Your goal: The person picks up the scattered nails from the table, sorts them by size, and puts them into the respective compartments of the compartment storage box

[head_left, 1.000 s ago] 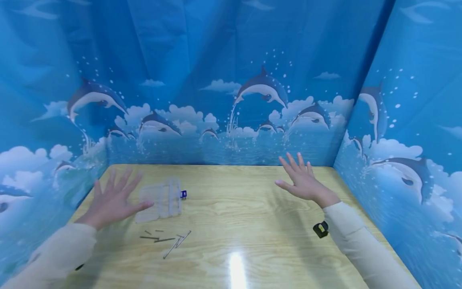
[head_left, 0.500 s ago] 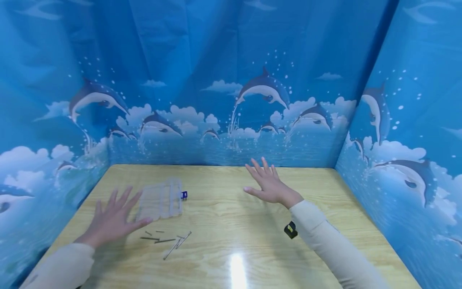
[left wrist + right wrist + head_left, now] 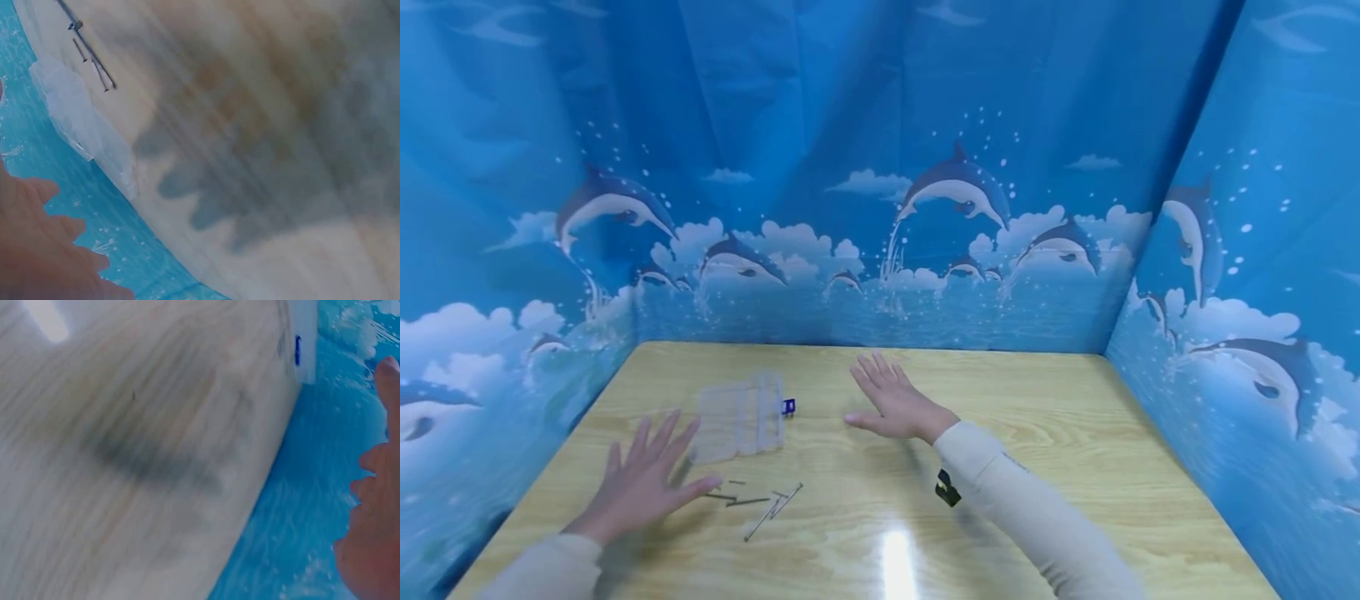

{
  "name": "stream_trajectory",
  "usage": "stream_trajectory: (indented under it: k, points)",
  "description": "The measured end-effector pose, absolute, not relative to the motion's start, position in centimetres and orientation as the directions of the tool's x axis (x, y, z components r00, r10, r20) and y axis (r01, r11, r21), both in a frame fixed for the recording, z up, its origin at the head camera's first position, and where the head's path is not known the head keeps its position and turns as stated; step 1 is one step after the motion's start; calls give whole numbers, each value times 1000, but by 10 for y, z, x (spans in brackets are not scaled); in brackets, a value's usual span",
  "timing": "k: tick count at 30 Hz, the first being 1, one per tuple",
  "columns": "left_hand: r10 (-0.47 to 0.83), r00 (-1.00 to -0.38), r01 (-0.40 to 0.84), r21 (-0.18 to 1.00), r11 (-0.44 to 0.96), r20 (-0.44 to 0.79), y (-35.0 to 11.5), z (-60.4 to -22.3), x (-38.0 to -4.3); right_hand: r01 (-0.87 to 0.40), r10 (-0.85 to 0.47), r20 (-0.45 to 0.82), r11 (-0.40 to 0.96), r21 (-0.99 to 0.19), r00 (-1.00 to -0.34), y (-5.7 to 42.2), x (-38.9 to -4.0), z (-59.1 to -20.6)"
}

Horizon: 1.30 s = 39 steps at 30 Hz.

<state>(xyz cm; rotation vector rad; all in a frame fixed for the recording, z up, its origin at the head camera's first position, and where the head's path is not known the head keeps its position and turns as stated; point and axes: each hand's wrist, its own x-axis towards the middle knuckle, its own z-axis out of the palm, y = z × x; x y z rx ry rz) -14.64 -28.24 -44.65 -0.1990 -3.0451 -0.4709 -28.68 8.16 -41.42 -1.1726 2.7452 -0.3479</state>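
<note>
My left hand (image 3: 643, 483) is held over the table's left side with fingers spread, nothing in it. Its thumb overlaps the near end of a small group of nails (image 3: 767, 504) in the head view. Just beyond its fingertips lies a clear plastic compartment box (image 3: 741, 421) with a small blue latch (image 3: 787, 407) on its right side. My right hand (image 3: 898, 404), fingers extended and palm down, hovers right of that box and holds nothing. In the left wrist view the box (image 3: 84, 119) and several nails (image 3: 90, 56) lie near the table edge.
A light wood-grain table (image 3: 1037, 467) fills the foreground. Blue dolphin-print curtains (image 3: 865, 167) hang along its back and sides. A black strap mount (image 3: 947, 488) shows under the right forearm. Lamp glare (image 3: 897, 562) marks the table's front.
My right hand has swept left across the table toward the box and come lower. My left hand has dropped slightly, nearer the nails. The box and nails stay where they lay.
</note>
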Motion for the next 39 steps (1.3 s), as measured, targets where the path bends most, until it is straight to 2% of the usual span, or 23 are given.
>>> stream_trajectory:
  k: [17, 28, 33, 39]
  points:
    - [136, -984, 168, 346, 923, 115, -285, -469, -117, -747, -777, -22, 612, -259, -629, 6, -280, -440]
    - [131, -986, 161, 373, 914, 105, -282, -476, -110, -747, -769, -38, 631, -207, -639, -32, -276, -444]
    - [130, -987, 158, 389, 907, 97, -280, -478, -108, -724, -739, -54, 669, -169, -671, -38, -276, -450]
    - [122, -989, 145, 426, 893, 82, -280, -479, -106, -688, -712, -85, 698, -198, -697, -40, -277, -457]
